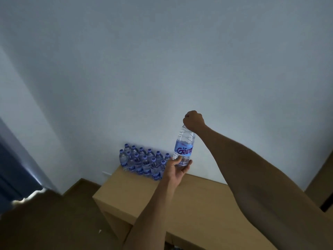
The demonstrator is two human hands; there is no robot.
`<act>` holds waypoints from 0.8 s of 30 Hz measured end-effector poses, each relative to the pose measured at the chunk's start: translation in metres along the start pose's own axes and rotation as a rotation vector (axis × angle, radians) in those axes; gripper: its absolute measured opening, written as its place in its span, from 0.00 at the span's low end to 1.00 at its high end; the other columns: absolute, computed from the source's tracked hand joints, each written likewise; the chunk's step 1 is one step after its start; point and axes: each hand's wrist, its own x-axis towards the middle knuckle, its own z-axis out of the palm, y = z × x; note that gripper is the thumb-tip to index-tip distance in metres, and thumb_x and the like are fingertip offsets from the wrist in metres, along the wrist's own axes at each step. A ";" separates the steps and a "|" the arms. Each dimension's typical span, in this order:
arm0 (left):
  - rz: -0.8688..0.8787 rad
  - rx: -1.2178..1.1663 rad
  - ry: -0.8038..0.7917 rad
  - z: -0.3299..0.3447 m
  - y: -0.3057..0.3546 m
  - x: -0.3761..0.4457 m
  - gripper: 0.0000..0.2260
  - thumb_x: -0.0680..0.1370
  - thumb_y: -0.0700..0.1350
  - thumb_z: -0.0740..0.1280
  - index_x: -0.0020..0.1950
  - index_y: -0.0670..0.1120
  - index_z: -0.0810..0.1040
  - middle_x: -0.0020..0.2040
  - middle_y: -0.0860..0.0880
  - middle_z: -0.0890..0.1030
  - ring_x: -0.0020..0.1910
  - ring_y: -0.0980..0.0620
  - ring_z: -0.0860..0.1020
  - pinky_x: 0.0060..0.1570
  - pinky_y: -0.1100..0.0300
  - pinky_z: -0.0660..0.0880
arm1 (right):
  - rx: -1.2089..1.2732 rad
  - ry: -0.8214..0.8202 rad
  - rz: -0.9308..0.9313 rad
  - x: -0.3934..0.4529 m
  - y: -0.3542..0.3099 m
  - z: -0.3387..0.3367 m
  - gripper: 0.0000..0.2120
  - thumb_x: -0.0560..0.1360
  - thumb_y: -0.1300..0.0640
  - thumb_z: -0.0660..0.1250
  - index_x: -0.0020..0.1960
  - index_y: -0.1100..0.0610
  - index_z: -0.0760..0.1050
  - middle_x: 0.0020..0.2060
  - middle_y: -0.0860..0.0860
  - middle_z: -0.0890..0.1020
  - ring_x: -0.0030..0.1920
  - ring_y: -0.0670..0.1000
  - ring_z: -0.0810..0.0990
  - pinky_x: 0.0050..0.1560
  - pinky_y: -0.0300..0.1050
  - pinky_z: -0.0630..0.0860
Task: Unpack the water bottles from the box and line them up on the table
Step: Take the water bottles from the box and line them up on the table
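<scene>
Above the wooden table (189,201), the right hand (193,121) is gripping a full, seemingly heavy, slick water bottle (184,148) by its cap, fingers curled tight, while the left hand (175,169) is cupping its base with fingers wrapped partway round.

I count about fourteen water bottles (142,160) grouped upright on one table (198,199), though the overlap blurs the tally, plus one more bottle (183,148) between my two hands (177,168).
</scene>
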 end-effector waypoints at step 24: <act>0.188 -0.077 -0.117 0.119 0.038 0.058 0.20 0.75 0.54 0.67 0.60 0.41 0.78 0.45 0.39 0.82 0.35 0.47 0.80 0.32 0.59 0.76 | 0.346 0.314 -0.121 0.076 -0.062 -0.071 0.14 0.70 0.64 0.66 0.53 0.55 0.82 0.50 0.52 0.84 0.53 0.54 0.81 0.53 0.41 0.74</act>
